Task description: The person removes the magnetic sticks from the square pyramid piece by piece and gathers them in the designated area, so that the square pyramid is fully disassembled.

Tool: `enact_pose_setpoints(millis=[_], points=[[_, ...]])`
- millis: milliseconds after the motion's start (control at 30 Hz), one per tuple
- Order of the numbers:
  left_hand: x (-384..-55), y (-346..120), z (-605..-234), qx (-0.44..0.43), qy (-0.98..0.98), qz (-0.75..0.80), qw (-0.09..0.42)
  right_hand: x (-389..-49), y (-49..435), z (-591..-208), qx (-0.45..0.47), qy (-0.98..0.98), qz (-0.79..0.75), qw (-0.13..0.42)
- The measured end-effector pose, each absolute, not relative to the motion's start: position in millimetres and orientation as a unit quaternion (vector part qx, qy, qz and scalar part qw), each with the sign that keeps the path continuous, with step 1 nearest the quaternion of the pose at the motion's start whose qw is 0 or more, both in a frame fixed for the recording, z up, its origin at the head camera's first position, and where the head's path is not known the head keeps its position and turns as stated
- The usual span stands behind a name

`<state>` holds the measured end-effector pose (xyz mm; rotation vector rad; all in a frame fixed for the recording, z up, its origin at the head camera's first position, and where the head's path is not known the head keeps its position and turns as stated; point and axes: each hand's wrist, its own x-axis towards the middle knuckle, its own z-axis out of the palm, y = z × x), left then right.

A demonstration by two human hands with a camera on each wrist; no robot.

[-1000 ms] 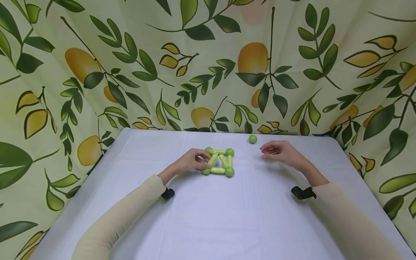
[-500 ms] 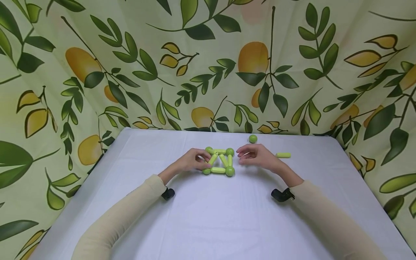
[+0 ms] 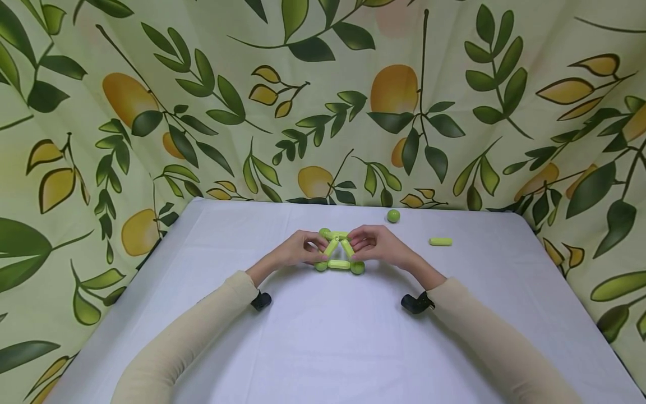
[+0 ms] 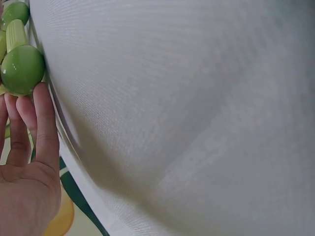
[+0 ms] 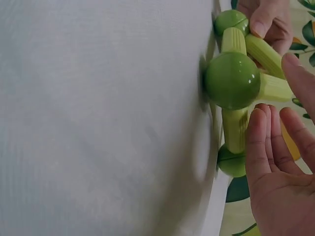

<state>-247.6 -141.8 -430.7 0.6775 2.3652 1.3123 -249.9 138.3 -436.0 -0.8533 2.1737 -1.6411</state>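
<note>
A light-green frame of building sticks and balls (image 3: 339, 264) rests on the white table. Balls sit at its corners, and two slanted sticks lean together into a peak. My left hand (image 3: 295, 247) grips the left side; its thumb lies on a slanted stick (image 5: 265, 55) in the right wrist view, while its fingers meet a ball (image 4: 22, 70) in the left wrist view. My right hand (image 3: 381, 244) is at the frame's right side. Its fingers are relaxed, the thumb close to the other slanted stick (image 5: 273, 87) and the fingertips beside the side stick (image 5: 235, 130). It hides the back right corner.
A loose green ball (image 3: 393, 216) lies near the table's back edge. To the right is a loose light-green stick (image 3: 441, 242). Behind the table (image 3: 323, 336) hangs a leaf-and-fruit patterned curtain (image 3: 313, 112).
My right hand has moved left from beside the loose stick, uncovering it, to the right side of the frame. My left hand has stayed on the left side.
</note>
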Motion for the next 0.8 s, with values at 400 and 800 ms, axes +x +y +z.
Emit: enact_pose_setpoints(millis=[400, 800], points=[[-246.0, -142.2, -428.4, 0.239, 0.832, 0.469, 0.178, -252.9, 129.4, -442.1, -0.291, 0.803, -0.506, 0.119], [-247.2, -143.4, -430.6, 0.249, 0.83, 0.468, 0.172, -250.8, 128.2, -440.4, -0.292, 0.791, -0.522, 0.129]])
